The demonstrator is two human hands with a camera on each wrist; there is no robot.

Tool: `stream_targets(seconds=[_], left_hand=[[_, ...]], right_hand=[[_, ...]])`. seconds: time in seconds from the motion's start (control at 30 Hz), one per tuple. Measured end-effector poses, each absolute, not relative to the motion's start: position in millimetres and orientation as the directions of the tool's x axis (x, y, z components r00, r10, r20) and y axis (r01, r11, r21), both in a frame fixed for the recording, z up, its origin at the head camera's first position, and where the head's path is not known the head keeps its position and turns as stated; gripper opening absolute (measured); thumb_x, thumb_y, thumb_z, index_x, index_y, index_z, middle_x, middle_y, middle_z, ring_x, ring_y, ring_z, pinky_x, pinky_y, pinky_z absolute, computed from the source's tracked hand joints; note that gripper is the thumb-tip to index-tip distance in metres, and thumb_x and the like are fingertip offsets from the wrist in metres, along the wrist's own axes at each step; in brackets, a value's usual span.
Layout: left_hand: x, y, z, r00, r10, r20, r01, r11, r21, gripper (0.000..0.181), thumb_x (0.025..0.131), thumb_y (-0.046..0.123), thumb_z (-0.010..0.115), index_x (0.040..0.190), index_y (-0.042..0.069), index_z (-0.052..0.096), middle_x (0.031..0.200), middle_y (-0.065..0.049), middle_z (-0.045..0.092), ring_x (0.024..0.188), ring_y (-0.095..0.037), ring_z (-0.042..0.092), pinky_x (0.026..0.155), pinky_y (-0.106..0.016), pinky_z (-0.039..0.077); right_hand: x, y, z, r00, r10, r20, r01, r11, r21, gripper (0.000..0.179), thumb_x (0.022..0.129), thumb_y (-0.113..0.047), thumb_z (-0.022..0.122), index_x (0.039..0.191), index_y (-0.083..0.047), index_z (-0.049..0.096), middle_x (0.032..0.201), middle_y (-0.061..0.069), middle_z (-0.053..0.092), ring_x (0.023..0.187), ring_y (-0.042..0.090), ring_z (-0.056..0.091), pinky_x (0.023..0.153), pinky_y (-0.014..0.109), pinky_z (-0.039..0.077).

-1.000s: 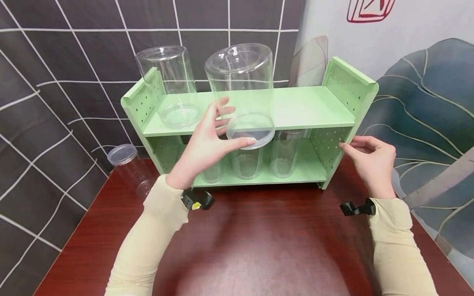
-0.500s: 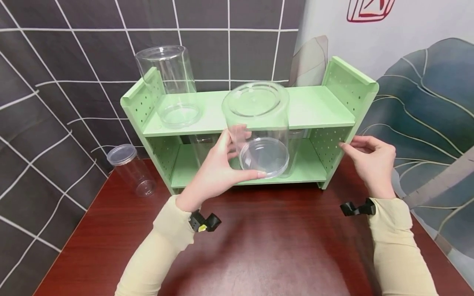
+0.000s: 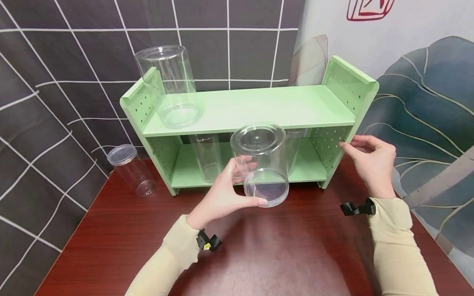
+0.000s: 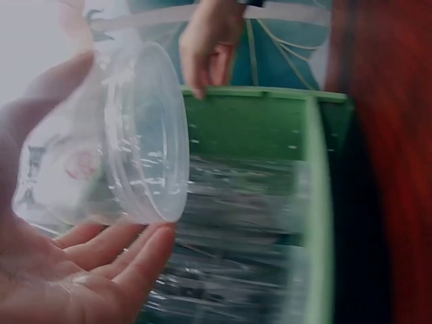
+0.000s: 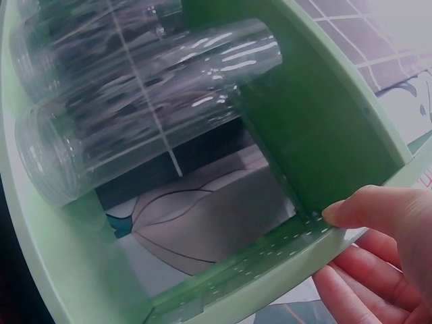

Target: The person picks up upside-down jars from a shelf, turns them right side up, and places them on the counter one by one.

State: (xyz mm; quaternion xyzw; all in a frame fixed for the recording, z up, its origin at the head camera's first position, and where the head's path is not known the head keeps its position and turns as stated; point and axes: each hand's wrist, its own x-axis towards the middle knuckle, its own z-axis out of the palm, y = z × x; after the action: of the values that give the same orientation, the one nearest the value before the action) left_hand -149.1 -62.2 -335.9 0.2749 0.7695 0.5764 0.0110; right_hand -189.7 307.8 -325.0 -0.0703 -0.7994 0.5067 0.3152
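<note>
My left hand (image 3: 226, 199) grips a wide clear plastic jar (image 3: 264, 160) near its lower end, thumb in front and fingers behind. The jar is in front of the lower shelf, its rimmed end downward. In the left wrist view this jar (image 4: 145, 135) lies between thumb and fingers. My right hand (image 3: 370, 160) pinches the edge of the right side panel of a green two-tier rack (image 3: 266, 105). The right wrist view shows the thumb on the panel's inner side and the fingers outside. Another wide clear jar (image 3: 174, 88) stands at the upper shelf's left end.
Slim clear jars, one at left (image 3: 207, 158) and one at right (image 5: 148, 108), stand on the lower shelf. A slim lidded jar (image 3: 131, 168) is on the red-brown table (image 3: 289, 255), left of the rack. A dark tiled wall (image 3: 252, 53) rises behind.
My left hand has brought the wide jar down and toward me, from in front of the upper shelf to in front of the lower one. The right hand has stayed on the panel.
</note>
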Motion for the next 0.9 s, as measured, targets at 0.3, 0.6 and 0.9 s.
stream_targets(seconds=[0.3, 0.6, 0.9], left_hand=[[-144.1, -68.0, -372.5, -0.866, 0.45, 0.22, 0.332, 0.188, 0.924, 0.09, 0.071, 0.03, 0.093, 0.146, 0.018, 0.045, 0.136, -0.004, 0.055, 0.12, -0.016, 0.06, 0.102, -0.039, 0.049], [-139.3, -70.4, -394.8, -0.844, 0.488, 0.223, 0.433, 0.375, 0.82, 0.095, 0.064, 0.038, 0.097, 0.143, 0.016, 0.05, 0.135, 0.0, 0.054, 0.118, -0.013, 0.054, 0.099, -0.037, 0.05], [-135.3, -73.3, -397.7, -0.859, 0.463, 0.22, 0.432, 0.423, 0.797, 0.091, 0.063, 0.044, 0.097, 0.141, 0.024, 0.054, 0.132, 0.011, 0.056, 0.114, -0.007, 0.054, 0.099, -0.035, 0.048]], right_hand=[[-190.9, 306.7, -325.1, -0.793, 0.436, 0.426, -0.193, 0.485, -0.853, 0.032, 0.082, -0.012, 0.085, 0.109, 0.002, 0.076, 0.076, -0.022, 0.067, 0.071, -0.003, 0.065, 0.063, 0.01, 0.051], [-192.0, 306.6, -324.3, -0.798, 0.436, 0.416, -0.196, 0.466, -0.863, 0.033, 0.082, -0.014, 0.086, 0.11, -0.001, 0.076, 0.078, -0.02, 0.069, 0.073, -0.003, 0.067, 0.064, 0.01, 0.051], [-164.9, 289.6, -309.2, -0.77, 0.468, 0.434, -0.259, 0.393, -0.883, 0.067, 0.08, -0.005, 0.085, 0.14, -0.018, 0.058, 0.116, 0.002, 0.068, 0.091, 0.004, 0.069, 0.077, 0.012, 0.054]])
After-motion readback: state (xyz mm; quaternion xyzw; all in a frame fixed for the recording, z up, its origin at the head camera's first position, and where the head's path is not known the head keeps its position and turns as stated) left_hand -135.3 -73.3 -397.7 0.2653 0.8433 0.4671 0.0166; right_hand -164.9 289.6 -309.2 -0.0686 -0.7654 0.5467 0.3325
